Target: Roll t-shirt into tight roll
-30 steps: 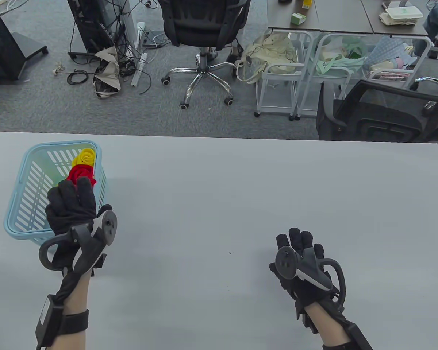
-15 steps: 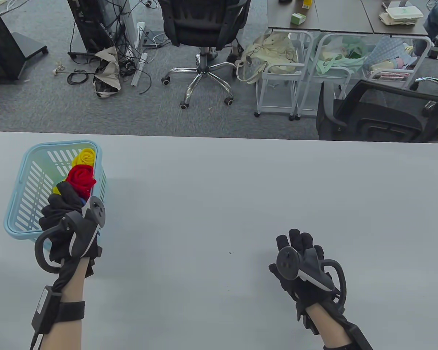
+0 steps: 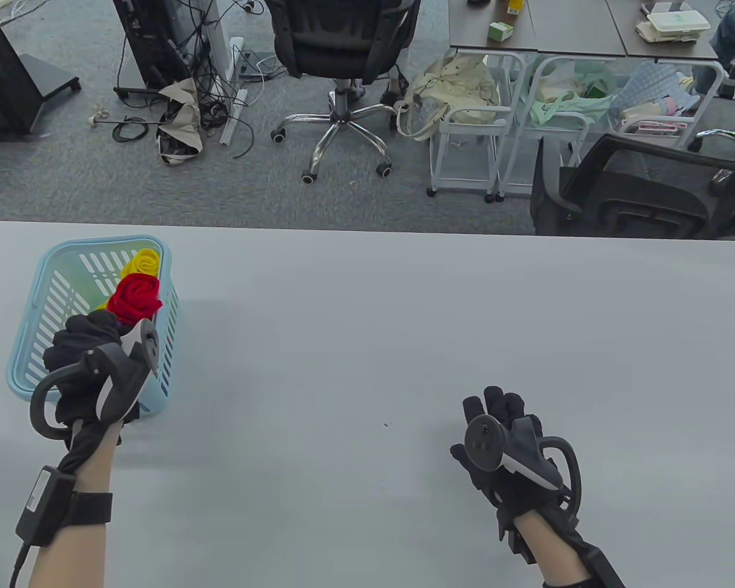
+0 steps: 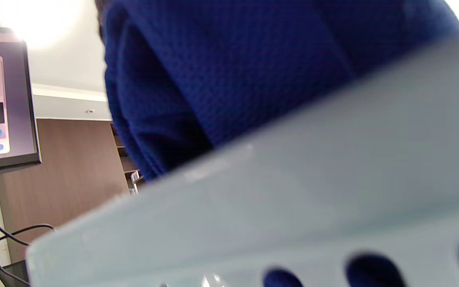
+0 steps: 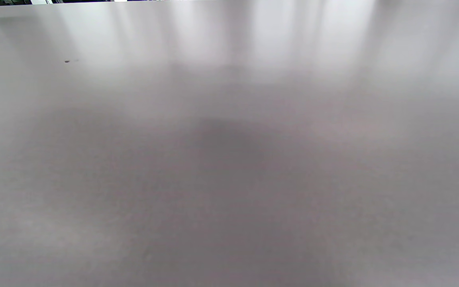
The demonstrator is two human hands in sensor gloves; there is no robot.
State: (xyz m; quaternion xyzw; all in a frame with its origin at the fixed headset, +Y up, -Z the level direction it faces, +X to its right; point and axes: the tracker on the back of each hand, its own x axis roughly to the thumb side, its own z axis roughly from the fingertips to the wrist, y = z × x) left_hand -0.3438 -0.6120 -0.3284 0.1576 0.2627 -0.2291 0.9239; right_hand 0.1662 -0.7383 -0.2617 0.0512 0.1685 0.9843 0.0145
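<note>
Low in the frame, your right hand (image 3: 503,438) rests on the table (image 3: 404,343), fingers relaxed. At left, your left hand (image 3: 89,367) curls over the basket (image 3: 30,367); whether it grips the blue roll (image 4: 221,75) inside, I cannot tell. Beyond sit the red roll (image 3: 136,297) and yellow roll (image 3: 142,262).

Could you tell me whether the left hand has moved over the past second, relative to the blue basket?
Yes. The left hand has shifted left and toward the near edge of the blue basket.
</note>
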